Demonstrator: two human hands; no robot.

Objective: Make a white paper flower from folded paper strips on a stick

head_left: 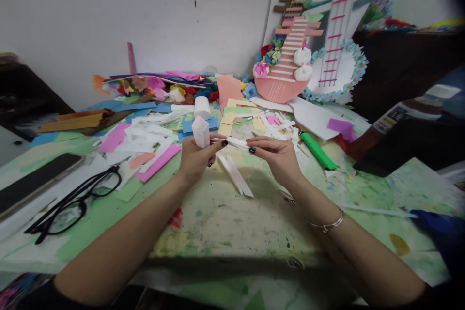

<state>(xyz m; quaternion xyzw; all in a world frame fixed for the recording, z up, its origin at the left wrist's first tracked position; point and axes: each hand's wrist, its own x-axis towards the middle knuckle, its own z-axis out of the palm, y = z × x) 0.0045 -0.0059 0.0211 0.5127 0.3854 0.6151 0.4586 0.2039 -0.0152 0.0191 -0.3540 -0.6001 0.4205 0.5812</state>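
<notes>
A narrow folded white paper strip [235, 142] is stretched between my two hands above the table. My left hand [192, 162] pinches one end between thumb and finger. A wider white paper piece [201, 131] also stands up from that hand, its lower part hidden by the fingers. The strip's other end is between the thumb and fingers of my right hand [278, 157]. Below the hands, a folded white paper piece [236, 174] lies on the paint-stained table [232, 230]. Just behind the left hand is a white roll [202, 107].
Black glasses [82, 198] and a phone [36, 179] lie at left. Paper scraps [145, 135] spread across the table. Paper instruments, one pink [281, 88] and one white-and-blue [332, 75], lean at the back. A green roll [317, 149] and a dark bottle [403, 116] are at right.
</notes>
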